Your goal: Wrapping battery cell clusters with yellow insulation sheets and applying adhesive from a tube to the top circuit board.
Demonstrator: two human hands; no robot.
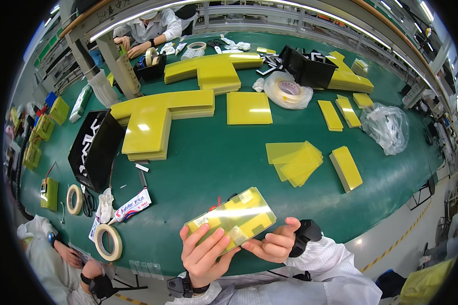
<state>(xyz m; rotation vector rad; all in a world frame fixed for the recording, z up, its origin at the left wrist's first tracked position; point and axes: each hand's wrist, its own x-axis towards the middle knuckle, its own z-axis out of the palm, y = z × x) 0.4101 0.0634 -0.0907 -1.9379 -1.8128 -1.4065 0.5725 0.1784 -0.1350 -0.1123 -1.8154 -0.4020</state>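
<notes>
Green counter (198,168) carries our things. Right of the glue tube (134,205), our left grip (204,256) holds the yellow pack (244,213); whether our right grip (276,245) pinches it, we cannot tell. It seems stiff, slippery; we should hold both long edges.

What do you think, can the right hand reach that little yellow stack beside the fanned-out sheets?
Probably yes. Only green tabletop shows between the right hand and the yellow stack, and the left hand holds the yellow block.
</notes>
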